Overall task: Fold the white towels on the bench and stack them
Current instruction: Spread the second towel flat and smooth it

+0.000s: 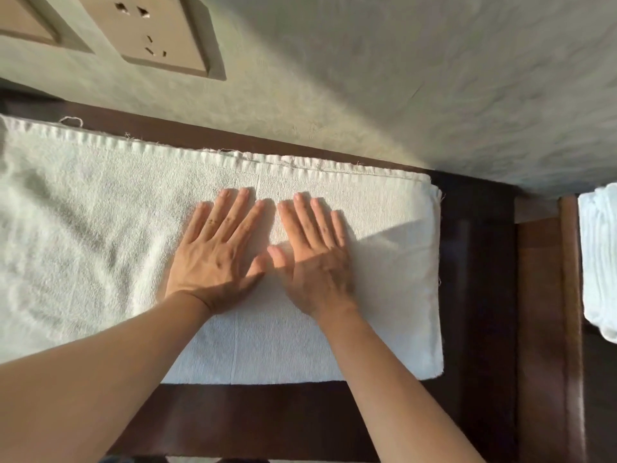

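Observation:
A white towel (384,228) lies flat along the dark wooden bench (267,416), its right part folded over into smooth layers and its left part fluffier and wrinkled. My left hand (217,252) presses flat on the towel's middle with straight, spread fingers. Right beside it, my right hand (314,252) presses flat too, the two thumbs nearly touching. A stack of folded white towels (599,262) sits at the right edge of the view, partly cut off.
A pale textured wall (367,78) runs directly behind the bench, with a beige socket plate (150,31) at the upper left. A lighter brown wooden surface (541,295) stands between the bench's right end and the stack.

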A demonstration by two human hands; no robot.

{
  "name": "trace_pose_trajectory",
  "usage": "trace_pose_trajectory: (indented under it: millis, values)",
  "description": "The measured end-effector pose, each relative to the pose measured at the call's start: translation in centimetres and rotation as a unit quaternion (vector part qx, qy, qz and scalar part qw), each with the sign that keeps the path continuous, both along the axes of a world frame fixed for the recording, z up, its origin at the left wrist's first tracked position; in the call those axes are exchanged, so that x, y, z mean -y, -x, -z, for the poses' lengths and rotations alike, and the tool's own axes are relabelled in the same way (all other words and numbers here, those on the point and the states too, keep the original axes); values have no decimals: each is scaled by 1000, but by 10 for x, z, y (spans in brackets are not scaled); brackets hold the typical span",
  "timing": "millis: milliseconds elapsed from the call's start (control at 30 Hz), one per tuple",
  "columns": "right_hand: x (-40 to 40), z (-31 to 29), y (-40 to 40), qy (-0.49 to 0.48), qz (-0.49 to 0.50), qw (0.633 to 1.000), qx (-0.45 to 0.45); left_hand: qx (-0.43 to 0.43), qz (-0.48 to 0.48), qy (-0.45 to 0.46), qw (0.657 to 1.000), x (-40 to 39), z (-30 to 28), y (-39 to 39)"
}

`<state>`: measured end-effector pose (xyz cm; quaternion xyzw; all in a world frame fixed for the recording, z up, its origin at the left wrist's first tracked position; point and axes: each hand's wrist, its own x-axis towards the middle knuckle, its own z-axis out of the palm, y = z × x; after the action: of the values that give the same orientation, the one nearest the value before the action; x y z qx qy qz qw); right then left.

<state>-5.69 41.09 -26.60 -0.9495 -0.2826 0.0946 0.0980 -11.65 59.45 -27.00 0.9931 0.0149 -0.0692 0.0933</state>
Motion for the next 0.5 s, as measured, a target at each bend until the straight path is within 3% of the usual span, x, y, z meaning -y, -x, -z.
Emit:
trace_pose_trajectory:
  millis: [167,233,300,400,500]
  values:
    - [36,-6,-31,69,212,975,-13,-8,-3,-4,1000,-1,1,0]
    - [18,-13,-13,19,275,961,-23,-5,2,-1,1000,-2,1,1]
    - [-16,-26,24,-94,281,955,-16,6,1,20,1000,-1,1,2]
    - [-57,-28,74,-226,197,954,-28,9,-7,45,999,0,1,3]
    - [-61,-10,73,-146,183,972,-30,3,-20,70,997,-2,1,-2]
